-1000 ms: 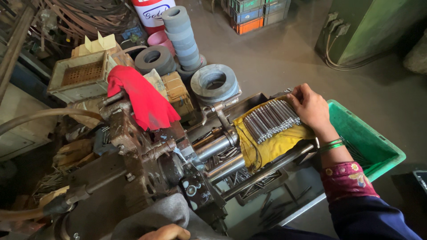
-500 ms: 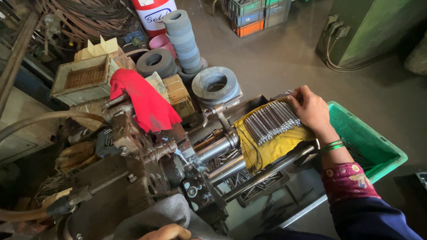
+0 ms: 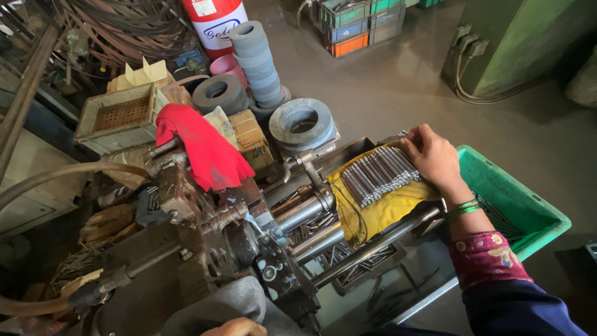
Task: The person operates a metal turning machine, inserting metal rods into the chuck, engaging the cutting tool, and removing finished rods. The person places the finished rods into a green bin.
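**Rods lined up on yellow cloth, right hand at far end**

While the row of metal rods [image 3: 380,175] lay side by side on a yellow cloth [image 3: 379,211] draped over the machine's bed, right of centre, the right hand [image 3: 433,155] rested on the rods' far-right ends, fingers curled down & pressed together over them; whether it pinched one rod couldn't be told. Judged step: evening up or picking from the row. Next move would prob. need a light grip on a single rod w/o rolling its neighbours off the cloth.

Left hand [image 3: 236,326] showed only as knuckles at the near edge, on grey cloth; spread or closed, can't tell.

Just left of the rods: two steel rollers [image 3: 308,224] & the oily machine body [image 3: 205,236], w/ a red cloth [image 3: 202,149] over its far side. Right of the hand, touching the forearm area, sat a green crate [image 3: 528,205]. Farther off: stacked grinding wheels [image 3: 258,62], a beige crate [image 3: 118,115].
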